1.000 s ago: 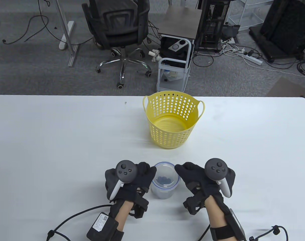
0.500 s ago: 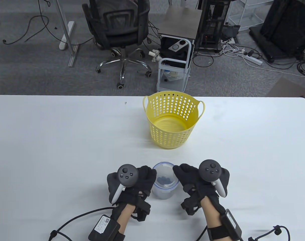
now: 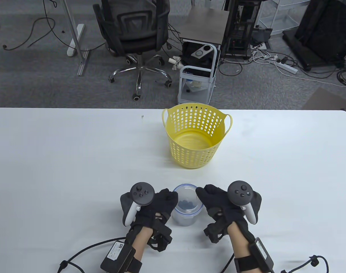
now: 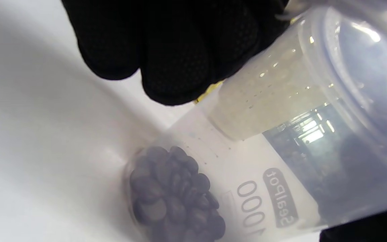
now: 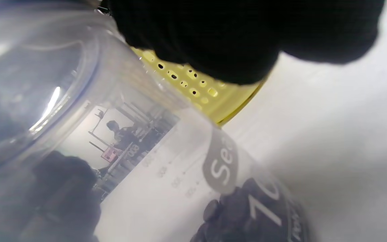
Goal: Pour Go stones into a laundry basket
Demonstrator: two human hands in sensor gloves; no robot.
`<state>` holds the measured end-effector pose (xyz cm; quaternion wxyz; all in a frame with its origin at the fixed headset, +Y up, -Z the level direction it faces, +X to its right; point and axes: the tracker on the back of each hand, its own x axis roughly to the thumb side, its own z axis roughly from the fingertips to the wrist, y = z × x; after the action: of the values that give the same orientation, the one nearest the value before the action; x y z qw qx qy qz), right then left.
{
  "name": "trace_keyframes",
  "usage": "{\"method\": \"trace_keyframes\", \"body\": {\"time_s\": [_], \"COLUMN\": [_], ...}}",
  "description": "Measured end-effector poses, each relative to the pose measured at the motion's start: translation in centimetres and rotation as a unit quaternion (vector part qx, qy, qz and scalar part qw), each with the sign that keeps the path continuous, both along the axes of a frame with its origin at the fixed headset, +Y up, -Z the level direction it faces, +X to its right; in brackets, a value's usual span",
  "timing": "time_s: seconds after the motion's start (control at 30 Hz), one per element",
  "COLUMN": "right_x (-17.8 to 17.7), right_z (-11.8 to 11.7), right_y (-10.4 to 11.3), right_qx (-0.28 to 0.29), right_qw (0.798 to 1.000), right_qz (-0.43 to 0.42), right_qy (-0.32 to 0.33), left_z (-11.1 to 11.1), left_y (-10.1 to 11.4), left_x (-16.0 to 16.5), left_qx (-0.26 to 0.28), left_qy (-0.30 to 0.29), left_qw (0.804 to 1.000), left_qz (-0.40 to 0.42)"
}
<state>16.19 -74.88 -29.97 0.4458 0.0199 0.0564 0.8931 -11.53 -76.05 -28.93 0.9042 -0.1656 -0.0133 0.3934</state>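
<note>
1. Nearest to us, the left hand [image 3: 146, 206] and the right hand [image 3: 228, 206] flank a clear plastic container [image 3: 187, 209] at the near middle of the white table [image 3: 62, 159]; both press against its sides, left-hand fingers [image 4: 176, 57] curled onto the wall in the left wrist view, though we cannot tell how firmly either one grips; a tracker rides the back of each hand.
2. The container stands upright on the table, its mouth open to the camera and ringed by a blue-tinted rim; its wall is see-through and faintly frosted.
3. Writing on the wall: a grey oval label whose letters we read as "Sea" in the right wrist view [image 5: 222, 164]; in the left wrist view the same label appears mirrored through the wall, with "1000" beside it; faint graduation marks sit nearby, too blurred to read.
4. The Go stones [image 4: 175, 195] lie heaped on the container's floor; small, dark, rounded discs, a shallow pile only.
5. Farther off, toward the far edge, the yellow laundry basket [image 3: 194, 136] stands upright, well apart from the container; perforated walls, two loop handles.
6. Beyond the table, an office chair [image 3: 133, 37] stands on grey carpet.
</note>
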Motion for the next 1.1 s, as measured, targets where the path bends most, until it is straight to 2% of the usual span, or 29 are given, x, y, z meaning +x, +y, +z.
{"method": "trace_keyframes", "body": {"time_s": [0.03, 0.07, 0.13, 0.2, 0.27, 0.37, 0.47, 0.6, 0.7, 0.77, 0.93, 1.1], "right_x": [0.0, 0.0, 0.0, 0.0, 0.1, 0.3, 0.3, -0.5, -0.6, -0.5, -0.3, 0.0], "right_z": [0.0, 0.0, 0.0, 0.1, 0.2, 0.4, 0.6, 0.5, 0.5, 0.4, 0.4, 0.1], "right_y": [-0.1, -0.1, -0.1, -0.2, -0.2, 0.4, 0.7, 0.3, 0.0, -0.2, -0.3, -0.1], "right_qx": [-0.006, -0.004, -0.002, -0.005, -0.005, 0.007, 0.037, 0.028, 0.026, 0.022, -0.003, -0.027], "right_qw": [1.000, 1.000, 1.000, 1.000, 1.000, 1.000, 0.998, 0.999, 0.999, 0.999, 0.999, 0.996], "right_qz": [-0.004, -0.007, -0.003, -0.003, -0.011, 0.001, -0.032, -0.033, -0.013, -0.012, -0.041, -0.078], "right_qy": [0.000, 0.003, -0.001, 0.002, -0.001, -0.002, -0.030, -0.028, -0.030, -0.033, -0.020, 0.022], "left_z": [-0.1, 0.0, 0.1, 0.3, 0.4, 0.8, 0.7, 0.9, 1.0, 1.1, 1.1, 1.0], "left_y": [0.0, 0.6, 0.4, 0.2, 0.0, -0.3, 0.1, 0.8, 1.3, 1.4, 1.6, 1.5], "left_x": [-0.2, -0.3, -0.4, -0.4, -0.5, -0.7, -0.7, -0.3, 0.2, 0.4, 0.3, 0.0], "left_qx": [0.002, 0.040, 0.050, 0.053, 0.044, 0.076, 0.085, 0.088, 0.076, 0.075, 0.073, 0.071], "left_qy": [0.007, 0.042, 0.024, 0.046, 0.037, 0.042, 0.002, -0.043, -0.101, -0.117, -0.107, -0.095], "left_qw": [1.000, 0.997, 0.998, 0.997, 0.998, 0.996, 0.996, 0.995, 0.992, 0.990, 0.992, 0.993], "left_qz": [0.003, 0.042, 0.009, 0.034, 0.040, 0.031, 0.024, 0.034, 0.013, -0.001, -0.002, 0.008]}}
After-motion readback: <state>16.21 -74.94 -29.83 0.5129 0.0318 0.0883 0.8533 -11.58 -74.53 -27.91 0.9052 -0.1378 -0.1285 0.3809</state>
